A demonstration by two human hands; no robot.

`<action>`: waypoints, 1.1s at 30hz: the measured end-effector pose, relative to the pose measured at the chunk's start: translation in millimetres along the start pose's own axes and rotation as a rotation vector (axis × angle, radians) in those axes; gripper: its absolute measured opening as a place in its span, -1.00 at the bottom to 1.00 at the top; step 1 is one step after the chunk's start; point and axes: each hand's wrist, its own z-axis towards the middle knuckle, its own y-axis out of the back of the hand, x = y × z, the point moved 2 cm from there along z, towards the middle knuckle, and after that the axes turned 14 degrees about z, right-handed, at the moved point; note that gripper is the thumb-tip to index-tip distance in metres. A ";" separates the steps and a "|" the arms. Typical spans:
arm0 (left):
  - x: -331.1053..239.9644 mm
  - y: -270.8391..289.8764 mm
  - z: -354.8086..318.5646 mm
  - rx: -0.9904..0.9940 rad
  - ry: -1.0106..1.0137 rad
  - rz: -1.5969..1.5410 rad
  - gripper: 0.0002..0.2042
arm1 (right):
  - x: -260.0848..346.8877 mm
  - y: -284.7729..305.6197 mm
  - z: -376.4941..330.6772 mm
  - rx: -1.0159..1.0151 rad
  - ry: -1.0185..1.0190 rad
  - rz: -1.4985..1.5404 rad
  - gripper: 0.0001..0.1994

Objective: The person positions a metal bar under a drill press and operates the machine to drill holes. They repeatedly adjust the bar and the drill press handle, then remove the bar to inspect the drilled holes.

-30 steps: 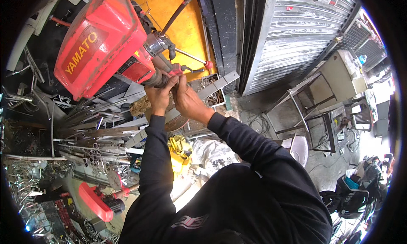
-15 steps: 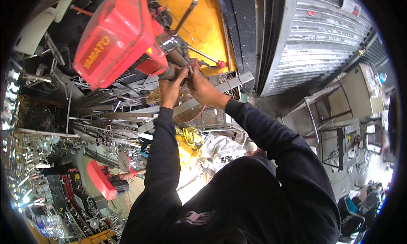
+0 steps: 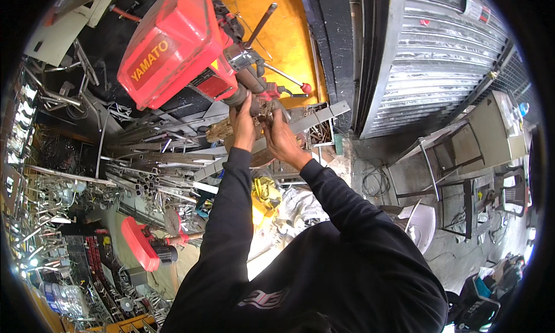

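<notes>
A red bench drill press [image 3: 173, 43] stands in front of me, its chuck [image 3: 247, 89] pointing down toward a long grey metal bar [image 3: 312, 119] lying across its table. My left hand [image 3: 243, 123] reaches up just under the chuck, fingers curled around something there that I cannot make out. My right hand [image 3: 276, 130] is close beside it, fingers closed over a small part near the bar. Both sleeves are black. What lies between the two hands is hidden.
Several loose steel bars and offcuts [image 3: 144, 171] are piled to the left. A red power tool [image 3: 141, 245] lies lower left. A yellow cloth [image 3: 265, 193] hangs below the bench. A corrugated metal shutter [image 3: 428, 55] and metal frames [image 3: 457, 159] stand to the right.
My view has shifted a little, so the drill press sits higher and more to the right. Both hands stay together beneath the chuck, moved slightly upward in the picture.
</notes>
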 end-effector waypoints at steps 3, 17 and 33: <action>-5.2 4.0 -7.4 0.104 0.022 -0.081 -0.72 | -3.3 -5.5 8.4 -0.024 -0.041 0.004 -0.64; -16.9 22.9 15.7 0.524 -0.289 0.145 -0.46 | 4.3 -20.3 19.6 -0.030 0.099 -0.226 -0.43; -39.9 -9.3 1.7 0.188 -0.326 0.335 -0.78 | -2.5 -7.1 32.6 -0.034 -0.019 -0.168 -0.31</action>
